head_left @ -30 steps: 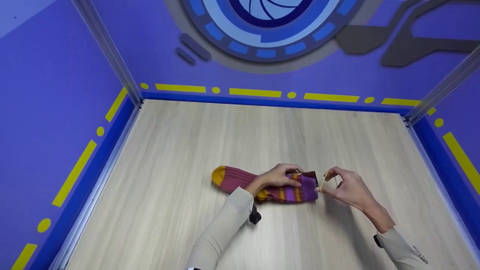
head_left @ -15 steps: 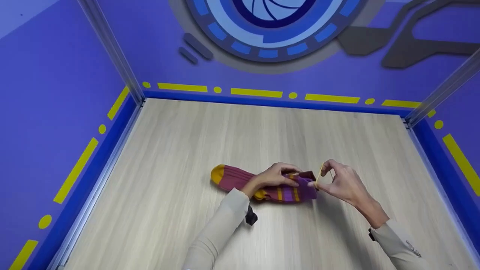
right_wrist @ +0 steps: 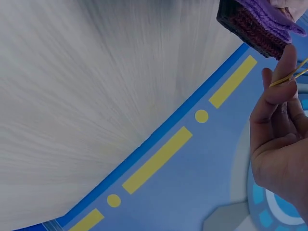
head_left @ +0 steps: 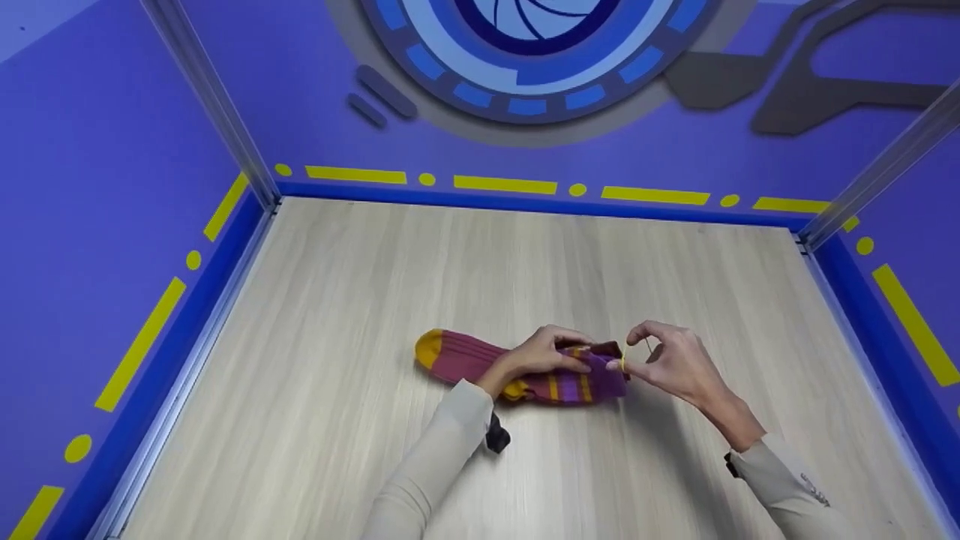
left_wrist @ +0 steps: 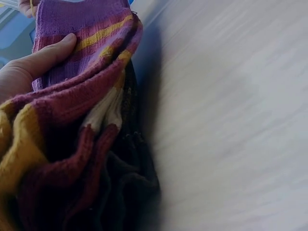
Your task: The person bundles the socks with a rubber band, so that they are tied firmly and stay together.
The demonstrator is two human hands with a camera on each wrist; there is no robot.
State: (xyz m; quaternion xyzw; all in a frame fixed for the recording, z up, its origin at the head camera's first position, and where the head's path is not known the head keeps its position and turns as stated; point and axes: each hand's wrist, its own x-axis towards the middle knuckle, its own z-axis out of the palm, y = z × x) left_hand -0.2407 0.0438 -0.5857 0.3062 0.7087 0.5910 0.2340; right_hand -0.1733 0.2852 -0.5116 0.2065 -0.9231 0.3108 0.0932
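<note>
A bundle of socks (head_left: 466, 355), maroon with a mustard toe and a purple cuff banded in yellow, lies slantwise across the table. My left hand (head_left: 541, 351) grips it near the cuff end, thumb on top; in the left wrist view the layered folds of the socks (left_wrist: 72, 72) include dark and cream parts. At the cuff opening my right hand (head_left: 679, 365) holds a thin yellow rubber band (head_left: 624, 354), stretched between thumb and fingers. The right wrist view shows the rubber band (right_wrist: 285, 80) looped over the fingers, just short of the cuff's edge.
The pale wood-grain table (head_left: 360, 285) is bounded by a blue back wall (head_left: 300, 90) and blue side walls with yellow dashes. A metal post (head_left: 225, 112) stands at the back left corner. A black device (head_left: 497, 435) sits at the left wrist.
My right hand has moved left with the rubber band, bringing it up to the socks' cuff. The left hand keeps its grip on the socks in much the same place.
</note>
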